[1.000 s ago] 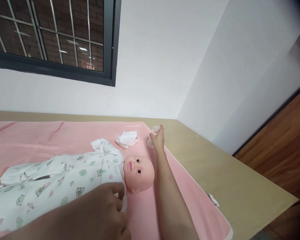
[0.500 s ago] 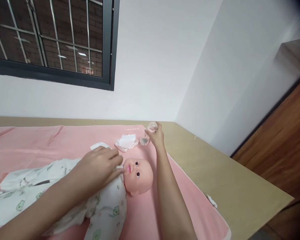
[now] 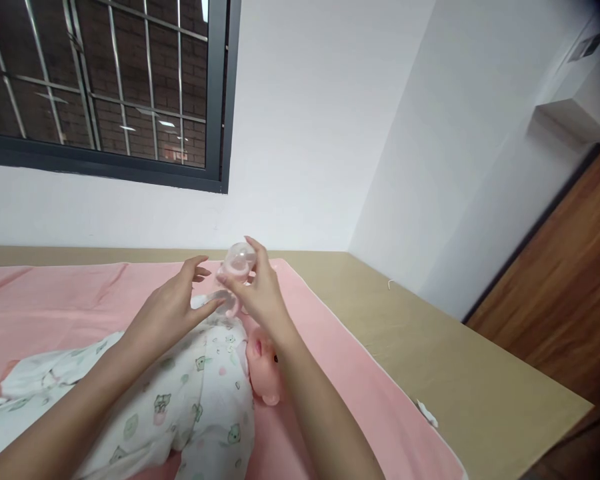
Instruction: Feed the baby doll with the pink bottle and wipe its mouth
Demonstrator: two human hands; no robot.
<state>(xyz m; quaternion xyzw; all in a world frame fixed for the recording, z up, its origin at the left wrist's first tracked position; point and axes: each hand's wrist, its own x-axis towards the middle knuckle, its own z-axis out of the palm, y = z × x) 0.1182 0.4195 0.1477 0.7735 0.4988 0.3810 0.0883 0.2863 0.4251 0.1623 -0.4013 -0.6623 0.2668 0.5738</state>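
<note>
A baby doll [image 3: 260, 357] in a white patterned sleepsuit [image 3: 180, 400] lies on a pink mat [image 3: 330, 373]. Above the doll's chest, my right hand [image 3: 257, 293] grips a small clear baby bottle [image 3: 235, 267] with a domed cap. My left hand [image 3: 173, 307] is right beside it, fingers apart, with its fingertips at the lower end of the bottle. My right forearm hides part of the doll's face.
The mat covers a tan table [image 3: 455, 360] that runs into a white wall corner. A small white scrap [image 3: 427, 413] lies at the mat's right edge. A barred window [image 3: 100, 87] is at upper left, a wooden floor [image 3: 570, 267] at right.
My right hand lifted the bottle off the mat and brought it left, over the doll. My left hand left the doll's collar and rose to meet the bottle. The camera tilted up a little.
</note>
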